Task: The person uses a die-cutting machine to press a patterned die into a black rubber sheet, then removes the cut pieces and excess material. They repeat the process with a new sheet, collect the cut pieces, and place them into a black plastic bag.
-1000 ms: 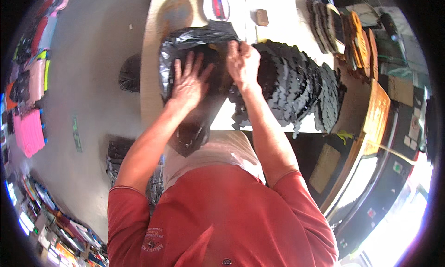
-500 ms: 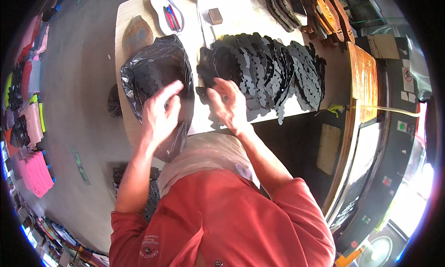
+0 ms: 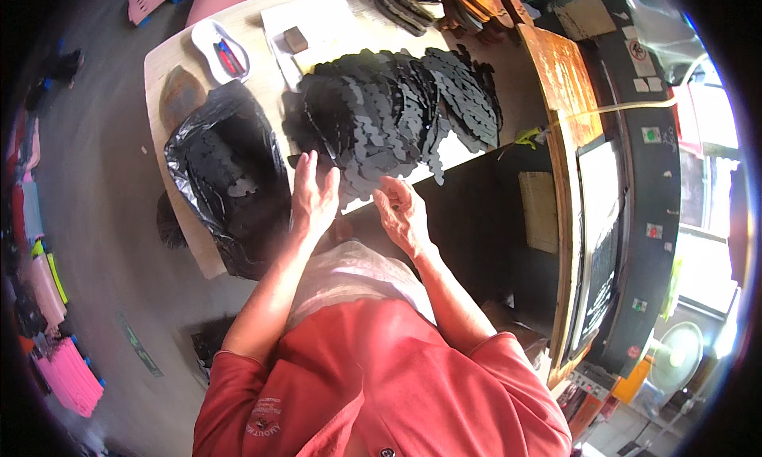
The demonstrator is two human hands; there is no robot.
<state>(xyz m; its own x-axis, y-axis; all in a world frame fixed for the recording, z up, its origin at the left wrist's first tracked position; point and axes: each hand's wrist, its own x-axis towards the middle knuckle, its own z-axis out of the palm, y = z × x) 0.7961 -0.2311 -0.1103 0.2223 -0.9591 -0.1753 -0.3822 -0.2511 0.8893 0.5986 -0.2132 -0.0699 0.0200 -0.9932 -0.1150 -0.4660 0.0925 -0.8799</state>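
My left hand (image 3: 316, 201) is over the table's near side, between the black plastic bag and the pile of pieces. Its fingers are stretched out, the thumb is apart, and nothing shows in it. By the pile's near edge is my right hand (image 3: 403, 217), fingers loosely bent and a little apart, with no piece visible in them. The pile (image 3: 365, 116) is made of many overlapping flat black pieces with wavy, scalloped edges. More such dark pieces (image 3: 218, 159) lie inside the open-mouthed black plastic bag (image 3: 278, 151) on the left.
Behind the bag lie a brownish oval piece (image 3: 182, 96) and a white tray (image 3: 198, 40) with red and blue pens. A small brown block (image 3: 295, 40) rests on white sheets. Stacked brown pieces (image 3: 480, 5) stand far right, near a wooden-edged cabinet (image 3: 559, 235).
The view has shifted, so the table sits further left. My left hand has moved from over the bag toward the pile; my right hand has drawn back to the pile's near edge.
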